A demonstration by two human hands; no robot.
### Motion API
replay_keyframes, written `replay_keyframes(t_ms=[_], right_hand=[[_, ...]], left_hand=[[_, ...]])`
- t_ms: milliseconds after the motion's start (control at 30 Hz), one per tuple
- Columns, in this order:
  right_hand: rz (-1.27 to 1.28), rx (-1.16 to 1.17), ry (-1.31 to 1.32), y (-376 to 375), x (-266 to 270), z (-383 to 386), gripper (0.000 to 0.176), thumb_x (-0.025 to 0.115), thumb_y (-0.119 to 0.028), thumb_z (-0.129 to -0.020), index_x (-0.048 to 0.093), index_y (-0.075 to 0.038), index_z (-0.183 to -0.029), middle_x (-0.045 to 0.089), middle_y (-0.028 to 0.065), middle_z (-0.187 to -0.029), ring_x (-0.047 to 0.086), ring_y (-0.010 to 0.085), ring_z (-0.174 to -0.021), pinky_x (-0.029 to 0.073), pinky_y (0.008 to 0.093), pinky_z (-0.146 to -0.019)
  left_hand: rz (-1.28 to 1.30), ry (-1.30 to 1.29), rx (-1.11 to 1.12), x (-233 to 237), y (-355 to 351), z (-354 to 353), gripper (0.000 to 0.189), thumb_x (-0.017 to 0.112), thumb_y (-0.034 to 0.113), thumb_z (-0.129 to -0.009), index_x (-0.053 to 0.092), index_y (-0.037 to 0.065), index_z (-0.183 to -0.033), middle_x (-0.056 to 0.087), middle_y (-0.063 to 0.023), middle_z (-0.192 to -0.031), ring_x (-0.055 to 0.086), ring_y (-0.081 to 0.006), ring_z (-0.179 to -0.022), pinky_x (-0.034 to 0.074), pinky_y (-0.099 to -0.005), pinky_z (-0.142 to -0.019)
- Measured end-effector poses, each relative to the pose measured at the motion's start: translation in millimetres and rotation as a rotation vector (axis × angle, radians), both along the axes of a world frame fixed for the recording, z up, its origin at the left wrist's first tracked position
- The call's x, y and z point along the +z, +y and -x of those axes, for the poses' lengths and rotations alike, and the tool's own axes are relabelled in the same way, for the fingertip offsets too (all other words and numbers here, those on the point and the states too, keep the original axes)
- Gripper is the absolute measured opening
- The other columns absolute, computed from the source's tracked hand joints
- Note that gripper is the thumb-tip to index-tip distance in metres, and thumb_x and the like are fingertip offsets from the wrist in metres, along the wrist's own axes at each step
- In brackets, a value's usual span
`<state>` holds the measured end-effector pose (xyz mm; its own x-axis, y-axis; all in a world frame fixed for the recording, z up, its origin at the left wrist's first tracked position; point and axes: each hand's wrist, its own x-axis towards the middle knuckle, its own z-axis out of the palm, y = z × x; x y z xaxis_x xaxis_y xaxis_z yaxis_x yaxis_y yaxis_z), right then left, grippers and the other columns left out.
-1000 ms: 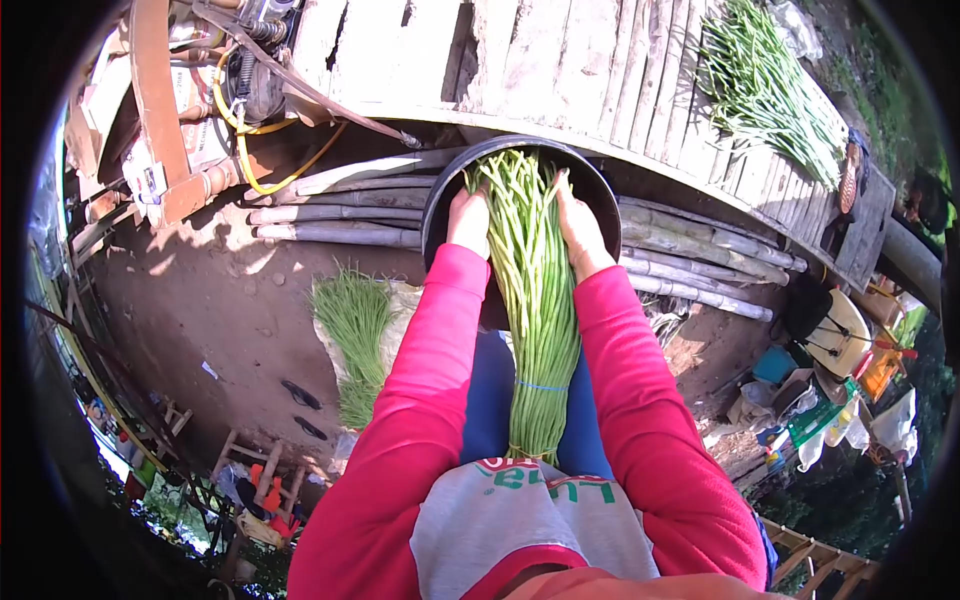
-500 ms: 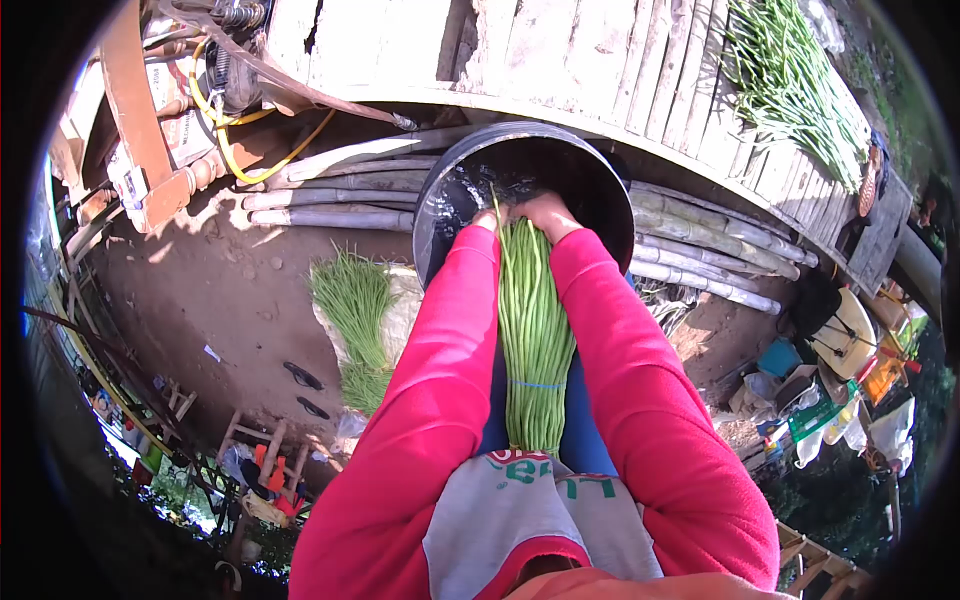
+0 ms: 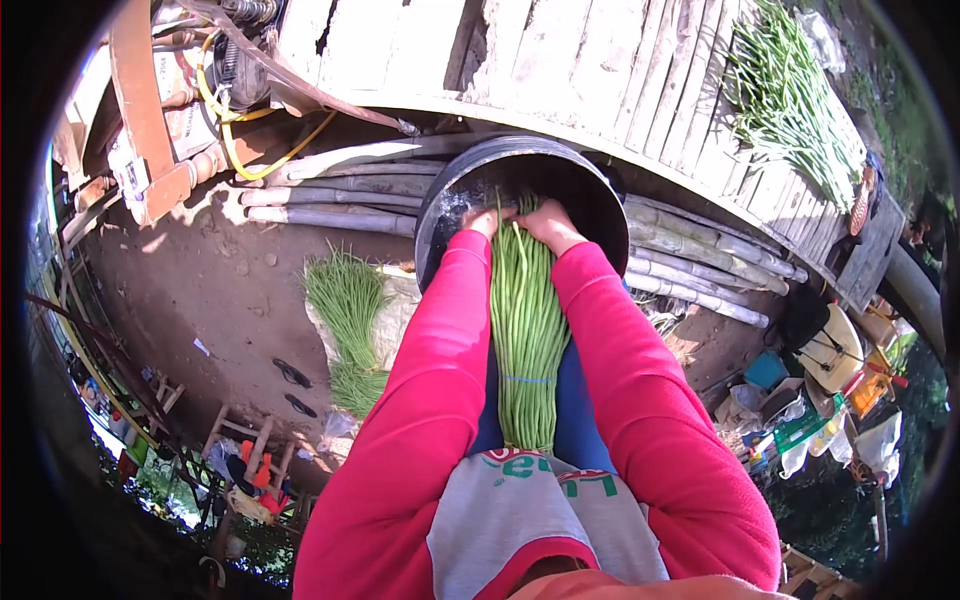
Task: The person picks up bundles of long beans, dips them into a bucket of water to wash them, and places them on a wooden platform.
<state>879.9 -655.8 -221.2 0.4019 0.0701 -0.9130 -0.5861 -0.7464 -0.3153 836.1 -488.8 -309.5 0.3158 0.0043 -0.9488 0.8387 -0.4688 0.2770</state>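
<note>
A long bundle of green string beans [image 3: 527,340], tied with a thin blue band, lies along my lap with its far end inside a dark round tub [image 3: 622,215]. Both hands are inside the tub's mouth, at the far end of the beans. My left hand [image 3: 486,219] is on the left side of the bundle, its fingers mostly hidden by shadow and beans. On the right side, my right hand [image 3: 548,224] wraps round the bundle's end. Water glints at the tub's left inner side.
Bamboo poles [image 3: 340,215] lie behind the tub, below a slatted wooden platform [image 3: 560,60]. More beans [image 3: 790,110] rest on the platform, and another pile [image 3: 345,300] lies on a sack at left. Slippers [image 3: 292,374] are on the ground.
The view has shifted slightly. My hands remain in the tub at the end of the bundle, with the right hand a little closer in over the beans.
</note>
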Motion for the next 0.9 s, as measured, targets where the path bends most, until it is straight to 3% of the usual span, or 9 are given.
replay_keyframes(t_ms=[67,167,267,467,533,600,667,800,900], right_hand=[[-0.396,-0.912,0.135,-10,68,-23,0.066,0.077,-0.044,-0.080,0.063,-0.001,-0.128,0.065,0.0218,-0.123,0.063,0.0328,-0.115,0.049,0.0404,-0.098],[-0.359,-0.946,-0.217,-14,15,-1,0.075,0.075,-0.047,-0.082,0.054,-0.002,-0.138,0.057,0.0247,-0.135,0.055,0.0339,-0.127,0.042,0.0401,-0.106],[0.317,-0.309,-0.006,13,4,17,0.093,0.065,-0.057,-0.084,0.033,0.000,-0.150,0.030,0.0240,-0.157,0.026,0.0361,-0.147,0.022,0.0378,-0.119],[-0.295,-0.824,-0.111,-14,0,-1,0.048,0.073,-0.034,-0.086,0.068,0.002,-0.117,0.070,0.0154,-0.114,0.067,0.0257,-0.102,0.050,0.0380,-0.092],[-0.127,-0.748,-0.246,-17,9,-3,0.058,0.071,-0.042,-0.087,0.062,0.001,-0.126,0.067,0.0155,-0.121,0.064,0.0265,-0.110,0.046,0.0398,-0.097],[0.411,-0.537,-0.382,5,-17,20,0.071,0.070,-0.050,-0.085,0.056,-0.003,-0.137,0.061,0.0170,-0.133,0.057,0.0298,-0.122,0.040,0.0404,-0.106],[0.152,-0.695,-0.269,11,-44,47,0.065,0.069,-0.048,-0.087,0.060,-0.002,-0.132,0.064,0.0163,-0.128,0.060,0.0291,-0.117,0.042,0.0396,-0.105],[-0.267,-0.903,0.108,-1,48,-3,0.041,0.073,-0.027,-0.086,0.068,0.003,-0.113,0.072,0.0122,-0.102,0.068,0.0221,-0.086,0.052,0.0335,-0.079],[-0.320,-0.768,-0.185,-22,61,-14,0.060,0.066,-0.042,-0.092,0.057,0.003,-0.130,0.064,0.0160,-0.124,0.061,0.0241,-0.108,0.046,0.0351,-0.095]], left_hand=[[-0.209,-0.089,0.097,-26,9,2,0.090,0.076,0.057,-0.073,0.050,0.003,-0.140,0.046,-0.0195,-0.145,0.041,-0.0307,-0.135,0.035,-0.0377,-0.110],[-0.308,-0.196,0.217,-13,12,-3,0.085,0.077,0.056,-0.074,0.053,0.002,-0.137,0.051,-0.0177,-0.139,0.046,-0.0282,-0.128,0.038,-0.0382,-0.105],[0.015,-0.194,0.352,10,-12,7,0.081,0.077,0.055,-0.076,0.056,0.002,-0.133,0.056,-0.0158,-0.134,0.050,-0.0257,-0.121,0.041,-0.0387,-0.101],[0.131,-0.020,0.842,-23,12,34,0.041,0.067,0.035,-0.088,0.070,0.002,-0.112,0.072,-0.0140,-0.098,0.068,-0.0293,-0.082,0.053,-0.0394,-0.077],[-0.203,-0.446,0.030,-84,19,66,0.037,0.058,0.036,-0.094,0.072,0.003,-0.106,0.073,-0.0121,-0.088,0.068,-0.0304,-0.072,0.055,-0.0396,-0.074],[0.144,0.077,0.651,-39,10,41,0.076,0.049,0.065,-0.088,0.049,0.005,-0.135,0.061,-0.0134,-0.122,0.063,-0.0302,-0.101,0.048,-0.0426,-0.092],[0.537,0.389,1.047,68,-8,0,0.093,0.064,0.070,-0.081,0.046,0.004,-0.144,0.056,-0.0156,-0.136,0.060,-0.0284,-0.114,0.047,-0.0442,-0.098],[0.334,-0.060,0.763,142,-24,-19,0.063,0.081,0.035,-0.080,0.059,0.004,-0.131,0.067,-0.0121,-0.113,0.065,-0.0212,-0.099,0.052,-0.0371,-0.084],[0.147,-0.182,0.762,135,-5,-13,0.042,0.076,0.029,-0.085,0.068,0.000,-0.115,0.072,-0.0087,-0.103,0.068,-0.0186,-0.087,0.053,-0.0345,-0.079]])
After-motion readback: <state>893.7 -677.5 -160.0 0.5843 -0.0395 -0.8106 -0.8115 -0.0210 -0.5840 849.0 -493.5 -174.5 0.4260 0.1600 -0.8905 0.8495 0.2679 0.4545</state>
